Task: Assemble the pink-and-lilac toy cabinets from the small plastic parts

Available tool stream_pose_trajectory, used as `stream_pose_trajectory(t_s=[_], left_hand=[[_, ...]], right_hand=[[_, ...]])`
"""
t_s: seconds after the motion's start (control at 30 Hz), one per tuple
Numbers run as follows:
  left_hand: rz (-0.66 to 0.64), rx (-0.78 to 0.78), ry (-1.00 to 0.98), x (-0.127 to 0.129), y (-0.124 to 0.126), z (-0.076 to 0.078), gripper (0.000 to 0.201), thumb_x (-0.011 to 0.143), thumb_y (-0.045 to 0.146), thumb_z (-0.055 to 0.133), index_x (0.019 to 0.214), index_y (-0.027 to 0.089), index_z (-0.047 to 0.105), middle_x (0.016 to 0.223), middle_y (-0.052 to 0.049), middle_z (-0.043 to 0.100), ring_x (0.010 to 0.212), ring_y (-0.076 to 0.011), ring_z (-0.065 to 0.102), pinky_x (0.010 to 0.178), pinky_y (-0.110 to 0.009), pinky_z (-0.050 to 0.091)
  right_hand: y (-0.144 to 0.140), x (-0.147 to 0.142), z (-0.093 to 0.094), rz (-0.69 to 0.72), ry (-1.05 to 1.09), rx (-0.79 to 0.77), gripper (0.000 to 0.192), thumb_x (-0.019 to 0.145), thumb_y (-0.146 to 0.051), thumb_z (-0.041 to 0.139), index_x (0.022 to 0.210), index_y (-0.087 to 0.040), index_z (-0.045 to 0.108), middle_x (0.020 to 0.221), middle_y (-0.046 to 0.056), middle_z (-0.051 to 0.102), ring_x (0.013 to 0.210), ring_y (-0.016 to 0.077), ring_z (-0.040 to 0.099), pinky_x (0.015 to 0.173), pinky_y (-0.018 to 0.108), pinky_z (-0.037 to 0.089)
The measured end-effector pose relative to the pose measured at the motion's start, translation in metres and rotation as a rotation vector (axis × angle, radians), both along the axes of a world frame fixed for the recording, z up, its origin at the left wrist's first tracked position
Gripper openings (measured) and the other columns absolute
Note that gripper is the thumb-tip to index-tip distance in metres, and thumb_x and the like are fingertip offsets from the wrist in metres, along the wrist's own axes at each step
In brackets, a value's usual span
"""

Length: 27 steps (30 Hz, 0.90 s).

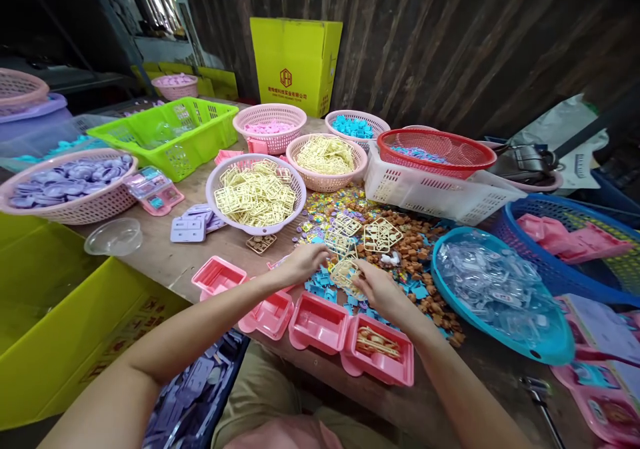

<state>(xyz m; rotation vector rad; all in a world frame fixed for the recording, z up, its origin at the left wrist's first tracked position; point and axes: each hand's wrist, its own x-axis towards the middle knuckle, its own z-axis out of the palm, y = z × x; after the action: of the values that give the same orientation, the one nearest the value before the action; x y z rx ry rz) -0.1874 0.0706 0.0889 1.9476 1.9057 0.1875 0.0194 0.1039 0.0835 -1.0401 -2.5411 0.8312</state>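
My right hand (379, 290) grips the edge of a cream plastic sprue (344, 274) above the heap of small parts. Close by on the left, my left hand (311, 262) has its fingers drawn together in a pinch; what is between them is too small to make out. More cream sprues (383, 234) lie on the pile just beyond. Under and around my hands are loose blue pieces (320, 282) and brown pieces (425, 262). Nearer to me stands a row of pink trays (320, 322); the rightmost pink tray (361, 362) contains thin tan sticks (377, 342).
Behind the heap stand a lilac basket (213, 202) and a pink basket (320, 179), both filled with cream sprues. On the right is a turquoise basin (550, 352) of clear plastic pieces. A green crate (180, 162), yellow boxes (300, 62) and purple parts (75, 179) are also around.
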Motion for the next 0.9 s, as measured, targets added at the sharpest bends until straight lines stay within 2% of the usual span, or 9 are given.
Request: stream_pose_trajectory(t_s=[0.1,0.2,0.3,0.43,0.53,0.6,0.7,0.8,0.9], left_hand=[[0.167,-0.063,0.233,-0.042,-0.006,-0.002,0.027,0.088,0.022,0.043,0.087,0.009,0.067,0.084,-0.016,0.068,0.085,-0.0251,0.065,0.071,-0.032,0.047],[0.21,-0.143,0.382,-0.078,-0.009,-0.007,0.02,0.083,0.02,0.053,0.084,0.005,0.067,0.087,-0.022,0.067,0.091,-0.0319,0.063,0.073,-0.038,0.048],[0.153,-0.228,0.461,-0.091,-0.007,-0.015,0.02,0.078,0.024,0.063,0.086,0.005,0.066,0.09,-0.018,0.067,0.093,-0.0293,0.062,0.077,-0.039,0.048],[0.09,-0.276,0.517,-0.088,-0.002,-0.025,0.027,0.086,0.031,0.055,0.104,0.011,0.058,0.104,-0.008,0.061,0.093,-0.0185,0.06,0.081,-0.039,0.05],[0.064,-0.248,0.52,-0.088,-0.001,-0.025,0.025,0.087,0.029,0.053,0.104,0.011,0.058,0.103,-0.009,0.061,0.092,-0.0183,0.06,0.08,-0.038,0.05],[0.051,-0.209,0.506,-0.09,-0.004,-0.019,0.019,0.088,0.018,0.049,0.098,0.007,0.061,0.096,-0.013,0.065,0.091,-0.0208,0.062,0.078,-0.037,0.049],[0.026,-0.152,0.464,-0.086,-0.011,0.0,0.024,0.084,0.006,0.043,0.09,0.004,0.065,0.087,-0.019,0.067,0.087,-0.0244,0.063,0.073,-0.034,0.047],[-0.049,-0.13,0.39,-0.066,-0.019,0.024,0.025,0.083,0.008,0.042,0.089,0.01,0.067,0.083,-0.014,0.068,0.079,-0.0205,0.063,0.068,-0.029,0.044],[-0.233,-0.099,0.205,-0.032,-0.023,0.043,0.023,0.086,0.016,0.044,0.083,0.016,0.067,0.076,-0.005,0.068,0.067,-0.0133,0.06,0.063,-0.022,0.04]], right_hand=[[0.0,0.009,0.0,-0.04,0.024,0.103,0.008,0.081,-0.018,0.042,0.074,-0.021,0.042,0.068,0.0,0.051,0.061,0.015,0.048,0.055,0.026,0.035],[-0.002,0.015,0.004,-0.058,0.061,0.125,0.009,0.083,-0.02,0.041,0.074,-0.022,0.042,0.068,0.001,0.052,0.061,0.0155,0.049,0.055,0.026,0.035],[-0.007,0.01,0.008,-0.045,0.099,0.123,0.01,0.083,-0.021,0.041,0.073,-0.022,0.041,0.068,0.001,0.052,0.061,0.0155,0.049,0.055,0.026,0.037],[-0.014,0.004,0.011,-0.023,0.133,0.147,0.012,0.083,-0.018,0.04,0.072,-0.022,0.039,0.069,0.001,0.051,0.062,0.0155,0.049,0.056,0.026,0.038],[-0.016,0.01,0.011,-0.027,0.134,0.173,0.013,0.084,-0.02,0.04,0.071,-0.022,0.038,0.068,0.001,0.05,0.061,0.0154,0.048,0.056,0.026,0.038],[-0.017,0.017,0.011,-0.034,0.137,0.177,0.013,0.085,-0.02,0.04,0.071,-0.022,0.039,0.069,0.001,0.05,0.061,0.0154,0.048,0.056,0.026,0.039],[-0.019,0.023,0.013,-0.015,0.149,0.178,0.013,0.085,-0.019,0.04,0.073,-0.022,0.042,0.07,0.002,0.051,0.065,0.0161,0.05,0.058,0.027,0.042],[-0.024,0.014,0.019,0.058,0.185,0.218,0.011,0.086,-0.017,0.04,0.078,-0.021,0.047,0.082,0.006,0.055,0.078,0.0185,0.054,0.067,0.03,0.046],[-0.03,-0.007,0.024,0.136,0.216,0.285,0.014,0.086,-0.013,0.038,0.085,-0.021,0.049,0.112,0.013,0.052,0.104,0.0227,0.051,0.083,0.038,0.045]])
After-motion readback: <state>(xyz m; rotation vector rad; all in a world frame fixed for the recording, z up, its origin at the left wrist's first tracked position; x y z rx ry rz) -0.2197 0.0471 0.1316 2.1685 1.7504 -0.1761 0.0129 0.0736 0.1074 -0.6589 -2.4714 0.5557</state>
